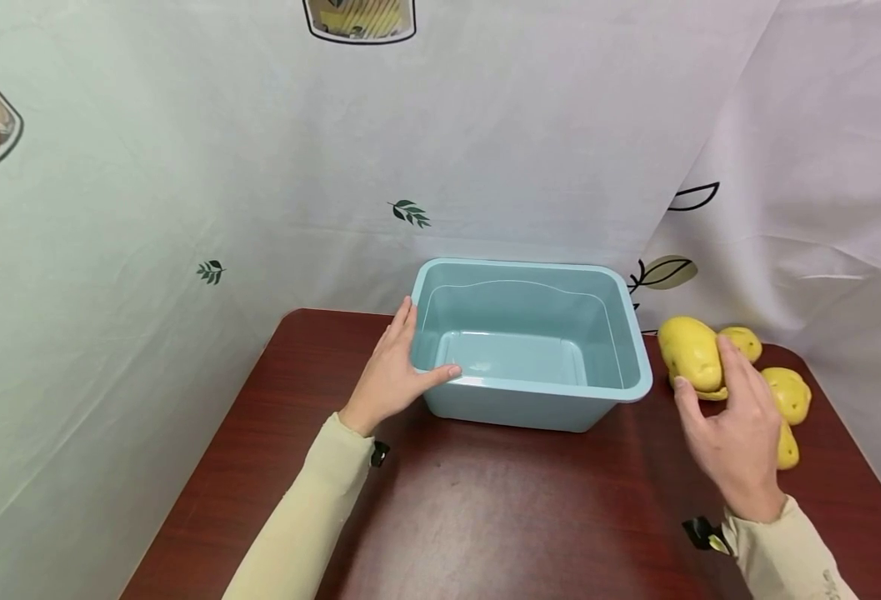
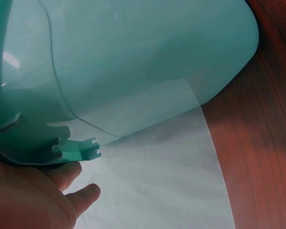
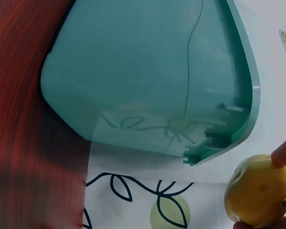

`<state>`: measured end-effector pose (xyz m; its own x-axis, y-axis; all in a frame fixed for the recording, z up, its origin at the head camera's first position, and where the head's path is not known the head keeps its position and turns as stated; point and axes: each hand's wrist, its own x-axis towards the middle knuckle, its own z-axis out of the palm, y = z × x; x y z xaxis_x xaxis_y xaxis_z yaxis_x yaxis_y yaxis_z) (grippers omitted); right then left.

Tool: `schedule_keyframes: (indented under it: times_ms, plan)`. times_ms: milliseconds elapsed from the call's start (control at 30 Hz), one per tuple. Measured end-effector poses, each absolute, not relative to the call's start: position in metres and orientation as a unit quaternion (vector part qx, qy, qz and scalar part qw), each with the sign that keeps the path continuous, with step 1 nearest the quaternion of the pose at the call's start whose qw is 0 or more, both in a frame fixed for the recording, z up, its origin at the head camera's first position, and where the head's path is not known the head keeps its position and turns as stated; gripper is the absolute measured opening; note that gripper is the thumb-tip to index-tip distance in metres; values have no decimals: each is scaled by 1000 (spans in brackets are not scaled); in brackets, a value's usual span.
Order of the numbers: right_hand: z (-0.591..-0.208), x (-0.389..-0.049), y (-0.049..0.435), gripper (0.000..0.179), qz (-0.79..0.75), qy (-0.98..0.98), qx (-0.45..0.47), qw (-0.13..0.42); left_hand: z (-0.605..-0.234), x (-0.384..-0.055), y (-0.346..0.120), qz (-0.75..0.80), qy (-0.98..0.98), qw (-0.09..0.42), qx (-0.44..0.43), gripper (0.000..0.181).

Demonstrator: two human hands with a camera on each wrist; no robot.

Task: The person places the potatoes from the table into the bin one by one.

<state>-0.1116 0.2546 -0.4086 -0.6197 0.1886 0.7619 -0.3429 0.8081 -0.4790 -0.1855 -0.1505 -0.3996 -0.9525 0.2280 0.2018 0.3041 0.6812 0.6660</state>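
A light blue plastic tub [image 1: 530,400] stands on the table, its inside bare. My left hand [image 1: 387,371] rests at the tub's near left corner, thumb along the front rim and straight fingers along the left side. In the left wrist view, fingertips [image 2: 86,195] show beside the tub's rim. My right hand [image 1: 736,429] pinches a yellow potato [image 1: 689,350] between thumb and fingers, to the right of the tub. The right wrist view shows this potato [image 3: 260,191] raised beside the tub's rim. Several more potatoes [image 1: 788,394] lie behind and beside the right hand, partly hidden.
The dark red wooden table [image 1: 485,517] has its back edge just behind the tub. A pale patterned cloth [image 1: 530,150] hangs behind the table and along both sides.
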Motion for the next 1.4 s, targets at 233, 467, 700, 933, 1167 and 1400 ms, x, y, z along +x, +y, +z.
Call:
schedule_keyframes:
  times_ms: [233, 467, 700, 933, 1167, 1400]
  plan:
    - [-408, -113, 250, 64, 314, -841, 55, 438, -401, -186, -150, -372, -915, 53, -146, 122]
    - [-406, -113, 245, 65, 316, -841, 61, 434, -401, -185, -150, -371, -915, 59, -149, 122]
    - [-404, -113, 239, 65, 324, -840, 69, 430, -401, -185, -150, -372, -915, 57, -148, 122]
    - [-402, -114, 233, 65, 320, -842, 86, 425, -401, -186, -150, -373, -914, 55, -148, 122]
    - [-402, -118, 224, 64, 328, -836, 99, 429, -401, -186, -151, -374, -914, 52, -145, 121]
    - [-400, -119, 220, 65, 314, -847, 105, 416, -401, -186, -150, -373, -915, 51, -146, 121]
